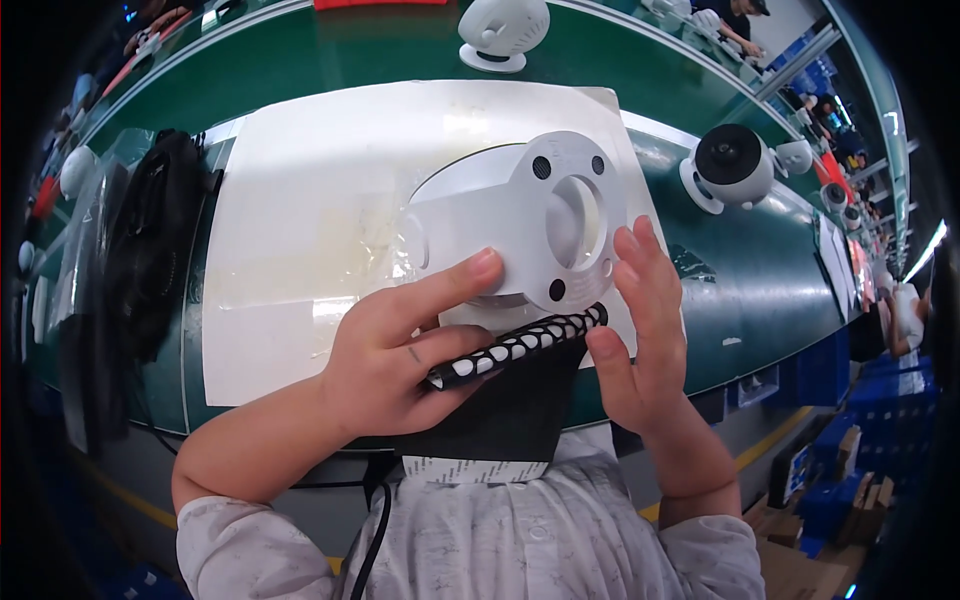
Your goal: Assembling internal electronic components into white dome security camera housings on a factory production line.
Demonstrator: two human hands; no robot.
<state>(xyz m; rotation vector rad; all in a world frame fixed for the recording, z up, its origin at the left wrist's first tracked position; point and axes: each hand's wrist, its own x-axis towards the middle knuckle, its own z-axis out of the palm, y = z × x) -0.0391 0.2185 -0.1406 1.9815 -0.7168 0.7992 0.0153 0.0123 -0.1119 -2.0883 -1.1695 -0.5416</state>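
Observation:
A white camera-like device [470, 225] lies tipped with its ring-shaped base [575, 215] facing up. Dark round pads sit in three of the ring's recesses; the one nearest my right fingers looks pale. My left hand [390, 350] presses a fingertip on the device's body. Between its other fingers it grips a black sheet of die-cut round pads [520, 350], its upper edge curled to show a row of whitish ovals. Stretched out beside the base, my right hand [645, 340] has its fingers apart; its fingertips are close to the ring, and whether they touch it I cannot tell.
A white board [290, 240] lies under the device on the green bench. Similar white devices stand at the back [500, 30] and right [730, 170]. Black bagged items [155, 240] lie at the left. Blue bins [890, 430] and cardboard are below right; other people work farther off.

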